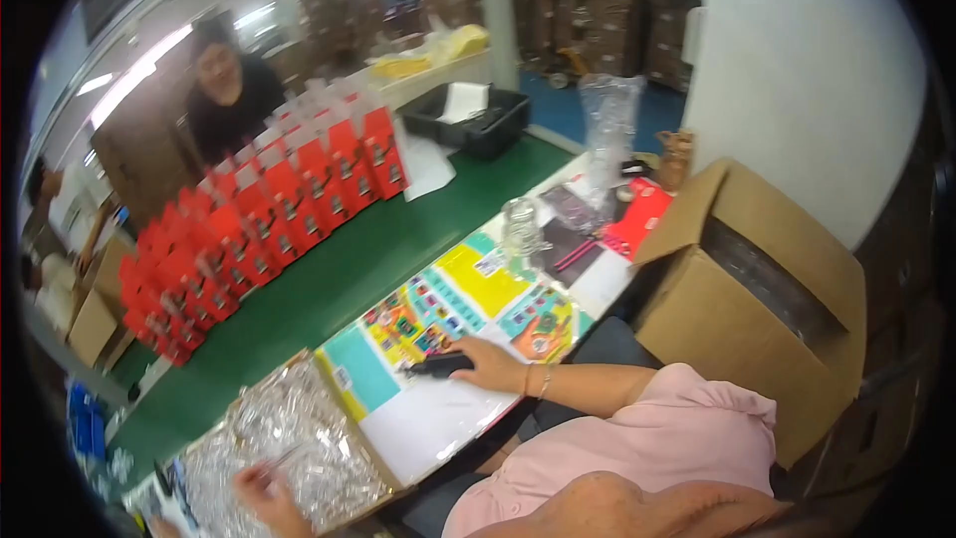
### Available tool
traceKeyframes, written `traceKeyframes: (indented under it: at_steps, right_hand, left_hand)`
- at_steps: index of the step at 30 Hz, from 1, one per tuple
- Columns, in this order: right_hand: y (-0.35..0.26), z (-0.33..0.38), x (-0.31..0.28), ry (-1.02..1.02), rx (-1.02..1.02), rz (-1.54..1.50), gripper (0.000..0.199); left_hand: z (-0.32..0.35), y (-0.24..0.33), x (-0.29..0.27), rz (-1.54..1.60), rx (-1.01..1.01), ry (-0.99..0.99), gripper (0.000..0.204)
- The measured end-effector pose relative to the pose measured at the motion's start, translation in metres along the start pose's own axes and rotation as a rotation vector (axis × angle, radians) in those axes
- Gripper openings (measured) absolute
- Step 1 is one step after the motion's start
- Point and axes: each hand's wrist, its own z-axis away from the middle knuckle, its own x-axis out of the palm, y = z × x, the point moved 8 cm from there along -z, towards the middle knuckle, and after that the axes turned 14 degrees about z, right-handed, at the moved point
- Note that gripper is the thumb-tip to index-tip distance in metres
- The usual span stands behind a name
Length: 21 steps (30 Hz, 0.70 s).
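My right hand [488, 367] is closed around a black hand-sized object [445, 366] with a narrow tip pointing left; its exact kind does not show. It rests over the printed sheet [413, 433], whose near part is white and whose far part is teal, yellow and patterned. At the lower left, my left hand [271, 500] is over a shallow cardboard box [373, 458] full of clear plastic pieces [289, 418]. Its fingers are bent and smeared by motion, so whether a piece is between them cannot be made out.
Rows of red cards [289, 204] with small metallic parts stand along the green table [398, 229]. Behind them is another person [234, 100]. A black bin [493, 130] sits at the far end, clear plastic bags [609, 120] nearby. At right stands an open carton [757, 309].
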Motion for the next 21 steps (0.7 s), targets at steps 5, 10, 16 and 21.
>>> traceKeyframes:
  at_steps: [5,10,16,21]
  right_hand:
    - [0.008,0.025,-0.041,0.013,0.394,-0.558,0.038]
    - [0.011,0.028,-0.156,0.502,0.169,-0.509,0.043]
    - [0.042,0.072,-0.303,1.183,-0.230,-1.062,0.028]
    - [0.026,0.043,-0.226,0.954,0.137,-0.838,0.055]
  left_hand:
    - [0.112,0.008,0.137,-0.054,0.187,-0.620,0.024]
    - [0.156,-0.009,0.217,0.094,0.291,-0.847,0.033]
    - [0.162,-0.042,0.229,-0.060,0.450,-0.755,0.042]
    - [0.159,-0.061,0.196,-0.096,0.472,-0.620,0.043]
